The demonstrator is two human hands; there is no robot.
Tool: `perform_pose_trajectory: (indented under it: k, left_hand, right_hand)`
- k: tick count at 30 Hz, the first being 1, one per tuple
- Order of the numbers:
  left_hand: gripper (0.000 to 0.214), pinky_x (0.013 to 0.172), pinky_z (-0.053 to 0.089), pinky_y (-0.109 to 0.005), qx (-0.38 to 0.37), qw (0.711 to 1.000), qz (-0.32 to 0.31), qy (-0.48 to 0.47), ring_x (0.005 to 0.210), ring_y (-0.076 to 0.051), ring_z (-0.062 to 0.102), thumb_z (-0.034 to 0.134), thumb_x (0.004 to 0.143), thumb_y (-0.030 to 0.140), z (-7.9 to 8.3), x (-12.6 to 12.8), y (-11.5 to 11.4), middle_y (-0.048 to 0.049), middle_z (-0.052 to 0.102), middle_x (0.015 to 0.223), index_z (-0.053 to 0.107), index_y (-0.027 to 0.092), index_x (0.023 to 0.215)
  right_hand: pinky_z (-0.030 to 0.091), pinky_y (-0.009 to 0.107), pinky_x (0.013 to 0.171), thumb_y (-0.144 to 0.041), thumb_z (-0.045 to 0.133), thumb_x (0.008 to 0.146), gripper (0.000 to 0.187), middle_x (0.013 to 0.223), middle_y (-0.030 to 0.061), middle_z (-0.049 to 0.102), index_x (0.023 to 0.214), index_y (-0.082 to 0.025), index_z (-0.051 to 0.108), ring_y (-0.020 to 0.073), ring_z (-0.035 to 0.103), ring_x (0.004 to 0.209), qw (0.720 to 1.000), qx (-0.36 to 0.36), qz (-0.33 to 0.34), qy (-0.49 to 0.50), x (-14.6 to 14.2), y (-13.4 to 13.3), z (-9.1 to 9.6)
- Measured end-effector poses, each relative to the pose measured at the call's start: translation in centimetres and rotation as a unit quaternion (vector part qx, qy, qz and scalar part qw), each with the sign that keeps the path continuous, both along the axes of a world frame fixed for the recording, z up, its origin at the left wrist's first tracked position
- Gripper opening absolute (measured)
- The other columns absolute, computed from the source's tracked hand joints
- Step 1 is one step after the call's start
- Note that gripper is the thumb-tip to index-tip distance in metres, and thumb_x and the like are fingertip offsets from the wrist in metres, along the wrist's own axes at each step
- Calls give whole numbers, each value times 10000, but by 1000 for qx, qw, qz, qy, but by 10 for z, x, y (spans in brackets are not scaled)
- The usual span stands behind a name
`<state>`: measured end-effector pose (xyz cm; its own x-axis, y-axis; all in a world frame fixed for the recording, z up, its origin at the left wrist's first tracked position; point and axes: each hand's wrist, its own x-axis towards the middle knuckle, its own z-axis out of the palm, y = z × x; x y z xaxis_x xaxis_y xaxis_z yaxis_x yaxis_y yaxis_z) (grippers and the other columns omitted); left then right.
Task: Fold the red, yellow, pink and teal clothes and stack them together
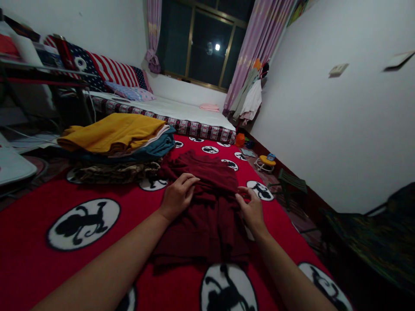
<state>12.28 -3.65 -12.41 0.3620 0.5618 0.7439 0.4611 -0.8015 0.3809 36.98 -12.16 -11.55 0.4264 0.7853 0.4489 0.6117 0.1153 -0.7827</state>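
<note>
A maroon long-sleeved top lies partly folded on a red blanket with black-and-white monkey ovals. Its upper part is bunched across the middle, and the lower part spreads towards me. My left hand is closed on the cloth at the left of that fold, thumb and fingers together. At the right edge of the same fold, my right hand pinches the cloth between thumb and fingertips. Left of the top stands a stack of folded clothes, with a mustard-yellow garment above a teal one and a patterned brown one.
A bed with a white sheet stands below the window. A cluttered desk is at the left. Along the right wall are a yellow stool, a small dark folding stool and a camouflage-patterned chair.
</note>
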Motion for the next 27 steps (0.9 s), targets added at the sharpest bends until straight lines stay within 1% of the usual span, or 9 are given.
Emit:
perform_pose_trajectory:
  k: [2,4,7,10,13,16,19,23,27]
  left_hand:
    - [327,914,516,-295,-15,1000,27,0,1052,-173,605,504,883,128,2,-1,3,-45,593,1170,594,237,1178]
    - [380,902,525,-295,-32,997,69,21,1060,-182,610,506,872,121,6,-3,8,-43,579,1221,575,243,1225]
    - [558,828,552,-300,-59,983,120,124,1030,-200,636,524,832,96,16,-5,24,-32,491,1388,493,291,1354]
    - [705,792,556,-316,-80,957,112,253,1021,-224,649,545,787,72,27,-6,45,-19,455,1443,416,353,1421]
    - [609,825,537,-317,-84,947,72,301,1046,-234,641,543,804,110,33,-5,67,-22,599,1280,510,358,1358]
    - [355,846,516,-287,-94,954,43,283,956,-208,666,518,828,164,34,-3,83,-34,704,1046,714,284,1099]
    - [317,850,508,-273,-82,972,26,219,869,-188,676,494,779,135,42,-4,90,-46,736,921,756,209,942]
    - [342,852,499,-282,-39,989,66,129,871,-195,669,457,752,137,76,-18,91,-49,741,923,742,172,939]
    - [337,873,469,-280,-3,979,152,137,913,-204,651,467,764,138,114,-50,96,-66,728,970,725,149,981]
  right_hand:
    - [496,375,786,-373,579,820,288,968,94,669,1012,-167,637,224,628,869,1000,8,15,-15,-10,-13,-7]
    - [479,341,780,-361,563,863,221,929,68,668,966,-185,648,207,623,864,998,16,48,-42,-21,-25,-6]
    - [455,289,723,-359,537,905,198,868,36,667,912,-204,660,175,617,806,988,21,130,-77,-33,-40,3]
    - [440,276,688,-396,524,913,247,884,32,648,1017,-212,651,166,605,783,966,6,231,-114,-38,-51,10]
    - [439,290,727,-457,551,888,330,972,50,623,1099,-217,635,183,601,849,943,-22,293,-156,-39,-56,12]
    - [436,286,722,-443,603,861,278,940,42,617,1015,-217,658,172,597,820,930,-56,311,-187,-40,-56,9]
    - [432,274,706,-351,618,858,181,900,33,609,962,-208,655,154,589,791,926,-52,312,-203,-41,-55,8]
    - [445,274,712,-288,579,878,130,884,39,601,949,-201,645,150,585,788,924,-23,321,-207,-42,-57,9]
    - [460,282,727,-284,572,883,148,911,51,601,990,-205,638,160,589,815,920,-2,332,-207,-43,-59,12]
